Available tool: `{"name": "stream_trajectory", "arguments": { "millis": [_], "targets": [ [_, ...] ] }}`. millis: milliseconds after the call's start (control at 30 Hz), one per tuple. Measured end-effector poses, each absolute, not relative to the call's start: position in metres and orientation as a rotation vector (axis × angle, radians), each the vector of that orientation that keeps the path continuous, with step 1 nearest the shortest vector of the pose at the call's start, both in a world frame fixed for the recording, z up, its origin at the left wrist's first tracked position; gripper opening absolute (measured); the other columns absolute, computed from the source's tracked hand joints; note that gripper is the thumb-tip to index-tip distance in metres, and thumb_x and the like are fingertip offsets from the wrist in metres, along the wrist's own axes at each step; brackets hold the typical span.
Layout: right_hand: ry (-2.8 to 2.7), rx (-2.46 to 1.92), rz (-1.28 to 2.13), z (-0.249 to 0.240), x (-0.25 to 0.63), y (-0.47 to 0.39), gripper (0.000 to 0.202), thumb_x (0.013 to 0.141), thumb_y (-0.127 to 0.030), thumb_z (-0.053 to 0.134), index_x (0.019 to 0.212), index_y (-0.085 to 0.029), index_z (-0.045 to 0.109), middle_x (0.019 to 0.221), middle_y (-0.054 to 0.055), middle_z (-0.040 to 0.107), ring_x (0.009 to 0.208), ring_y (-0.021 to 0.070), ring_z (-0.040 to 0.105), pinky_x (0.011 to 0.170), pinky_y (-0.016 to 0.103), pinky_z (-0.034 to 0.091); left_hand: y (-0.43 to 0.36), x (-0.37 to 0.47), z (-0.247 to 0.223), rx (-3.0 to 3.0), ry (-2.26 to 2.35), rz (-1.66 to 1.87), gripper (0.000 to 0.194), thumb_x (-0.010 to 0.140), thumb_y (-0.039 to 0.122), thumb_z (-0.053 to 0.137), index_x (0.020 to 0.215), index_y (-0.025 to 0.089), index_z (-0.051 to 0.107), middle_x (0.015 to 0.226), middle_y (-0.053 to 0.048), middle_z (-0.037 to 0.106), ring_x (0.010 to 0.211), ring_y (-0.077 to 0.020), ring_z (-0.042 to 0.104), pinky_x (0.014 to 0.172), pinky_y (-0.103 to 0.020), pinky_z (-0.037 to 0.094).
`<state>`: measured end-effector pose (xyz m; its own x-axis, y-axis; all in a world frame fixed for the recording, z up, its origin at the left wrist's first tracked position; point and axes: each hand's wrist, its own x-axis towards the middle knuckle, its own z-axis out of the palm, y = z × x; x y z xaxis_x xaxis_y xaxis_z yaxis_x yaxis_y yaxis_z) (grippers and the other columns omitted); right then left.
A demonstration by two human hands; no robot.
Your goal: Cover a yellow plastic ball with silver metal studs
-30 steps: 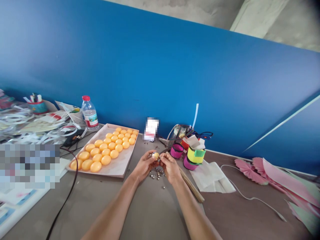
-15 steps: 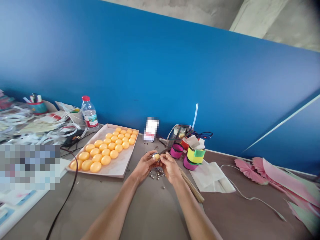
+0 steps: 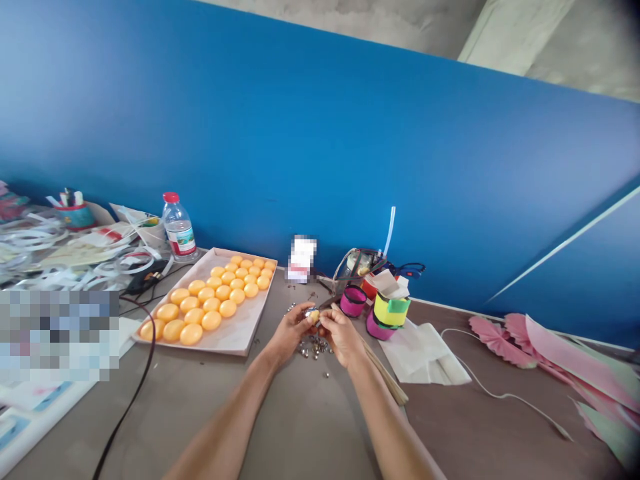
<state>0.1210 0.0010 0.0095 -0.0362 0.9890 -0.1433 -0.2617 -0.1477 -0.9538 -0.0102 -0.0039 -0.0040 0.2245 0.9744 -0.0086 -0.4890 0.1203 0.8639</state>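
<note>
Between my two hands is a small ball (image 3: 313,315), yellowish with silvery bits on its surface. My left hand (image 3: 293,331) is closed round its left side. At its right, my right hand (image 3: 341,333) has thumb and fingers pinched together against it; whatever small piece they may hold is too small to make out. Small shiny metal pieces (image 3: 314,347) lie on the grey table (image 3: 300,413) beneath and around my hands. Left of my hands, a white tray (image 3: 253,320) holds several orange balls (image 3: 211,321) in rows.
A bottle (image 3: 180,230) with a red cap stands behind the tray. Magenta (image 3: 353,301) and yellow (image 3: 391,311) containers stand right of my hands, near thin sticks (image 3: 387,377) and white paper (image 3: 425,357). Pink paper pieces (image 3: 565,353) lie far right. A black cable (image 3: 133,393) runs at left.
The ball has turned slightly between my fingers, and both hands have shifted a tiny amount. The other things have stayed in place.
</note>
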Motion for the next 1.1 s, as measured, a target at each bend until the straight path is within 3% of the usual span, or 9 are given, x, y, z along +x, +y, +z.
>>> {"name": "stream_trajectory", "arguments": {
  "millis": [300,567,667,733,833,1100],
  "targets": [
    [-0.946,-1.087,1.467,0.004,0.117,0.001,0.020,0.060,-0.031,0.070,0.060,-0.022,0.053,0.048,-0.005,0.049,0.043,0.0118,0.045,0.048,0.027,0.035,-0.004,-0.011,-0.008,0.941,0.733,1.243,0.044,0.066,0.034,0.070,0.105,0.015,0.059,0.086,-0.005,0.063,0.070,-0.0136,0.057,0.067,-0.027,0.046],
    [-0.892,-0.932,1.502,0.011,0.119,0.002,0.021,0.061,-0.035,0.069,0.064,-0.021,0.054,0.059,-0.004,0.051,0.046,0.0099,0.044,0.047,0.025,0.035,-0.004,-0.012,0.001,0.708,0.589,1.265,0.042,0.067,0.030,0.071,0.104,0.016,0.057,0.084,-0.004,0.062,0.062,-0.0106,0.058,0.066,-0.026,0.046],
    [-1.116,-1.139,1.258,0.006,0.124,0.005,0.011,0.067,-0.032,0.063,0.069,-0.021,0.060,0.058,-0.003,0.053,0.048,0.0128,0.046,0.051,0.027,0.037,-0.002,-0.014,0.002,0.628,0.533,1.260,0.041,0.068,0.029,0.070,0.104,0.016,0.056,0.084,-0.005,0.063,0.064,-0.0120,0.060,0.067,-0.027,0.047],
    [-1.339,-1.282,0.974,-0.001,0.128,0.008,0.005,0.068,-0.025,0.060,0.071,-0.022,0.063,0.064,0.001,0.059,0.061,0.0178,0.053,0.063,0.031,0.041,-0.001,-0.015,0.001,0.608,0.496,1.259,0.039,0.071,0.029,0.068,0.105,0.016,0.055,0.085,-0.006,0.063,0.066,-0.0132,0.061,0.069,-0.028,0.047],
    [-1.650,-1.373,0.618,-0.008,0.131,0.007,0.015,0.068,-0.016,0.057,0.079,-0.021,0.067,0.083,0.007,0.064,0.085,0.0235,0.056,0.080,0.034,0.038,0.000,-0.017,0.000,0.589,0.455,1.264,0.036,0.074,0.029,0.065,0.106,0.016,0.053,0.087,-0.008,0.064,0.068,-0.0140,0.062,0.069,-0.028,0.048],
    [-2.246,-1.780,0.333,0.002,0.120,-0.007,0.022,0.082,-0.025,0.047,0.095,-0.020,0.064,0.098,0.009,0.063,0.093,0.0216,0.056,0.079,0.029,0.035,0.002,-0.017,-0.002,0.610,0.405,1.276,0.028,0.079,0.030,0.058,0.101,0.013,0.053,0.086,-0.010,0.065,0.065,-0.0142,0.062,0.064,-0.027,0.048]
  ]
}}
